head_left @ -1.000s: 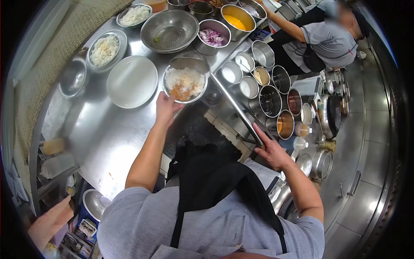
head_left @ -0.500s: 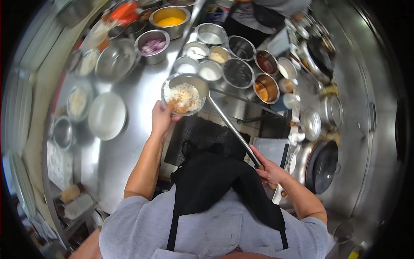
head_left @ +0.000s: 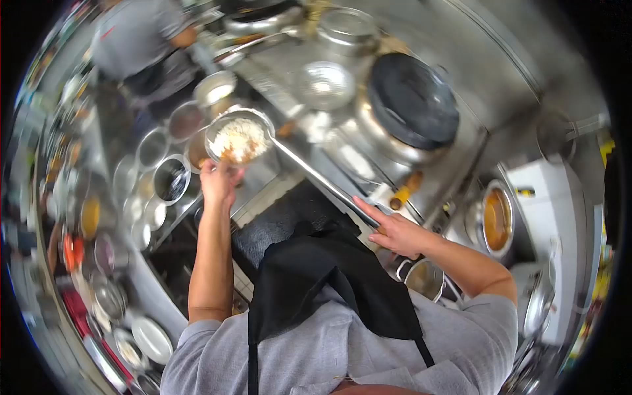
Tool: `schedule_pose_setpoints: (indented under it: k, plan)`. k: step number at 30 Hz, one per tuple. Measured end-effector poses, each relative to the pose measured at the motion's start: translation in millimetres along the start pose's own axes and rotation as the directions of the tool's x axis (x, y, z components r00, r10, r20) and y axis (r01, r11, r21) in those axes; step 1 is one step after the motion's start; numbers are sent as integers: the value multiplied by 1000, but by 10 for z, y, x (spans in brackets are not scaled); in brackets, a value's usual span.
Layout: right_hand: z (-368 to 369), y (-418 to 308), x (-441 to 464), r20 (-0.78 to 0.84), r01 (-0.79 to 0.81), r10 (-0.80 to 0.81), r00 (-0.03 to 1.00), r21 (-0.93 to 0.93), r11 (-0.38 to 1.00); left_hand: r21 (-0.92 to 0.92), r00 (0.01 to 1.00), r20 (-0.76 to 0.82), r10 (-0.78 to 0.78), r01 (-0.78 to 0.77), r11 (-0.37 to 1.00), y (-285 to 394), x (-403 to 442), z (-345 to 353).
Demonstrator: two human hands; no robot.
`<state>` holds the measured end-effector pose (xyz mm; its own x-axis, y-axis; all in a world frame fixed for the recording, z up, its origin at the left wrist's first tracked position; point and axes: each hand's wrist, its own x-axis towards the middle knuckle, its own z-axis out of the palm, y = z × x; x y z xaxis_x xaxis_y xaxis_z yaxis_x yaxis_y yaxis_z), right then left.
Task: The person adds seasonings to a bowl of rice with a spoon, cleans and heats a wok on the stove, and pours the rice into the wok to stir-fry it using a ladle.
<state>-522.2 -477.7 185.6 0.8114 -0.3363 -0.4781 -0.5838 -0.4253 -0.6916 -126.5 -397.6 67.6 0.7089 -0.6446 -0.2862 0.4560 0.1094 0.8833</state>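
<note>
My left hand (head_left: 220, 184) is closed on the near rim of a metal bowl (head_left: 264, 125), which I hold out in front of me. White rice (head_left: 240, 135) with orange-brown seasoning fills part of it. My right hand (head_left: 398, 235) is wrapped round the grip end of a long-handled metal ladle (head_left: 316, 174). The ladle's shaft runs up and left to the bowl's right edge. Its head cannot be told apart from the bowl there.
A large steel pot with a black pan-like cover (head_left: 413, 99) stands ahead to the right. A pot of orange liquid (head_left: 498, 220) is at far right. Several metal containers, one with dark contents (head_left: 172, 181), line the left counter. A co-worker (head_left: 141, 49) stands at upper left.
My view and body have turned right, toward the covered pot. The bowl and ladle have come along, still in my hands. The containers and co-worker now appear farther left.
</note>
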Motion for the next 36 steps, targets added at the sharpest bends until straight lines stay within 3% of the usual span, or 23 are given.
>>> schedule_pose_setpoints:
  k: [1,2,5,7,9,14,24,26,27,29,31,34,36]
  plan:
    - [-117,57,-72,-35,-4,5,999,3,1000,-3,998,63,-15,15,1000,13,84,391]
    - [-301,37,-197,29,-147,145,989,116,982,-30,996,70,-50,52,998,-10,122,815]
    - [-522,333,-485,-75,-192,211,975,205,960,22,973,194,-127,125,992,-199,336,1759]
    - [-648,539,-625,-196,-119,168,966,238,964,80,957,244,-156,140,987,-416,566,2335]
    - [-841,610,-758,-114,-273,356,928,442,854,158,938,295,-182,140,977,-564,681,2872]
    - [-1034,882,-889,-216,-210,399,891,583,785,286,871,421,-254,139,948,-846,916,3854]
    - [-1191,955,-359,-158,-124,487,859,859,497,488,741,526,-418,140,861,-1408,1642,4558]
    - [-1247,875,-201,-119,-61,482,868,938,341,573,702,518,-489,140,808,-1427,1755,4680]
    - [-1290,801,-125,-119,-65,496,860,939,337,571,691,525,-497,146,808,-1481,1862,4738]
    - [-1362,660,34,-81,-16,523,849,984,179,619,647,542,-536,123,776,-1605,2054,4831]
    - [-1377,593,229,-61,3,532,845,994,110,651,628,541,-560,108,751,-1603,2193,4841]
    - [-1549,384,366,-49,62,571,819,998,-4,692,585,567,-580,44,720,-1595,2289,5057]
    - [-1565,335,418,-65,102,576,815,994,-33,723,598,605,-526,-136,677,-1600,2304,5135]
